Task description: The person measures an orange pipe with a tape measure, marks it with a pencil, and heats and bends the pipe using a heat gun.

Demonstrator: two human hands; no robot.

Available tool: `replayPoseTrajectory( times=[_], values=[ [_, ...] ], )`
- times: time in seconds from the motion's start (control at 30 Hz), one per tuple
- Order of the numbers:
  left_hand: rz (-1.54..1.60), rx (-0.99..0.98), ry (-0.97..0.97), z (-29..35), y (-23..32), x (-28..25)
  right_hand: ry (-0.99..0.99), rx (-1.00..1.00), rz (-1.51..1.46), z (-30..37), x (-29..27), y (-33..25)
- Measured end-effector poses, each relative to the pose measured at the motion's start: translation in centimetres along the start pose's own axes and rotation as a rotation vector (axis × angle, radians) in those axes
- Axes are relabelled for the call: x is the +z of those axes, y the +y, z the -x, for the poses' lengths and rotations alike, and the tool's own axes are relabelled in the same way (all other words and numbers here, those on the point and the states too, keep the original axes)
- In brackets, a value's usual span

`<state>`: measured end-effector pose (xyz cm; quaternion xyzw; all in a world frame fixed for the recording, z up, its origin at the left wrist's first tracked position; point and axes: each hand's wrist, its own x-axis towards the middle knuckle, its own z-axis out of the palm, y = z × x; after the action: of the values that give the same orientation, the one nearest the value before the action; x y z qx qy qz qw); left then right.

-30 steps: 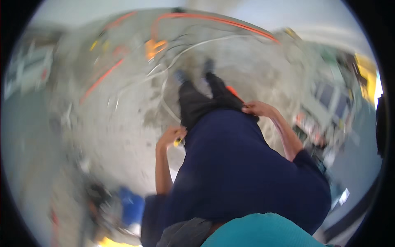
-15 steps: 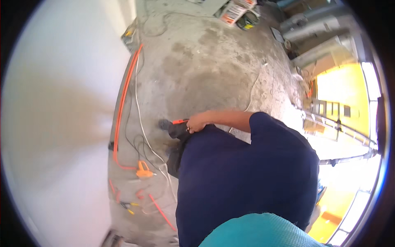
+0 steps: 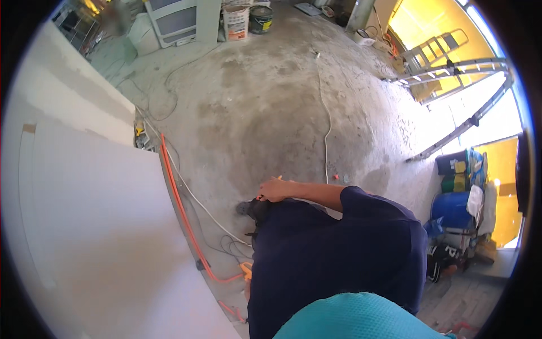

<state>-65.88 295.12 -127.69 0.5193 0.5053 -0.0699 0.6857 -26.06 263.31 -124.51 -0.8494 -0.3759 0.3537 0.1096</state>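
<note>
My right hand (image 3: 274,190) is closed in front of the dark trouser leg (image 3: 261,213), with the bare forearm reaching across from the navy sleeve. Small orange bits show at its fingers; what it grips is mostly hidden. At the left edge of my navy shirt (image 3: 339,254) there is a sliver of skin, likely my left hand (image 3: 247,289), with its fingers out of sight. Just above that sliver lies an orange tool (image 3: 246,270), half covered by the shirt. Orange-red tubing (image 3: 183,214) runs from it along the white panel (image 3: 101,209).
A white cable (image 3: 195,195) trails over the concrete floor; another cable (image 3: 326,124) crosses it farther right. Ladders (image 3: 457,70) stand at the right, with a blue drum (image 3: 451,211) nearer me. At the back are a bag (image 3: 236,22) and a dark bucket (image 3: 260,20).
My view has swung, bringing in the far-left room and the drum at right. The orange-red stick-like thing that stuck out of my right hand now barely shows.
</note>
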Motion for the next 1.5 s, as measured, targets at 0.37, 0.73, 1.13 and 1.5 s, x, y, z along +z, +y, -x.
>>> replayPoseTrajectory(
  times=[0.37, 0.73, 1.13, 1.5],
  values=[
    [-0.020, 0.393, -0.107, 0.2, 18.4, 13.4, -0.077, -0.336, -0.710, -5.5, -4.9, -13.6],
    [0.962, 0.379, 0.231, 6.2, 18.8, 21.3, -0.575, -0.646, -0.404, -10.4, -12.4, -18.6],
    [1.806, 0.695, 0.489, 13.1, -4.5, 15.8, -1.112, -0.997, 0.199, -5.1, 10.2, -35.3],
    [1.189, 0.192, 0.701, 5.9, -20.0, 6.9, -1.161, -1.027, 0.310, -14.4, 23.9, -34.0]
  ],
)
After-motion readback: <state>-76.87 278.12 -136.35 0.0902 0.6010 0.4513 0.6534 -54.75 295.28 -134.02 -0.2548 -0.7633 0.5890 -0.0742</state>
